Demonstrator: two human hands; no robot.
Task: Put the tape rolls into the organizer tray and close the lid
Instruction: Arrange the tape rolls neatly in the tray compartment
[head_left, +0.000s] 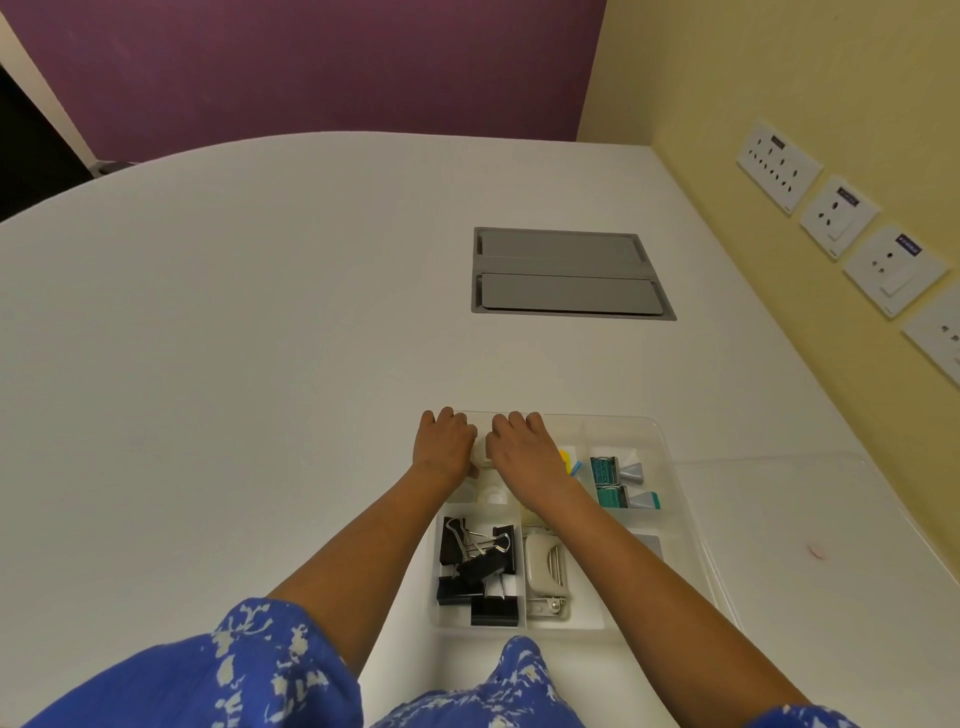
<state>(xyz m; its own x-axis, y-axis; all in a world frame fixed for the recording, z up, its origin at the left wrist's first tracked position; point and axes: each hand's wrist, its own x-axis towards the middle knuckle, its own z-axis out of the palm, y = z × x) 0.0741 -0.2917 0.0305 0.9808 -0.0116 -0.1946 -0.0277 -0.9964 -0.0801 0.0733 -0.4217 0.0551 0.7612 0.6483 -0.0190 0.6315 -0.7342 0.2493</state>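
The clear organizer tray (670, 447) stands on the white table near its front right. My left hand (445, 441) and my right hand (522, 449) sit side by side over the tray's far left compartment, fingers curled down. A white tape roll (481, 451) is pinched between them, mostly hidden. More white tape rolls (491, 494) lie in the same compartment, just nearer to me, under my wrists. The transparent lid (789, 499) lies flat and open on the table to the right of the tray.
Other compartments hold black binder clips (478, 566), a beige stapler (545, 569), teal clips (615, 483) and yellow sticky tabs (565, 458). A grey cable hatch (566, 270) is set into the table farther back. Wall sockets (836, 213) line the yellow wall at right.
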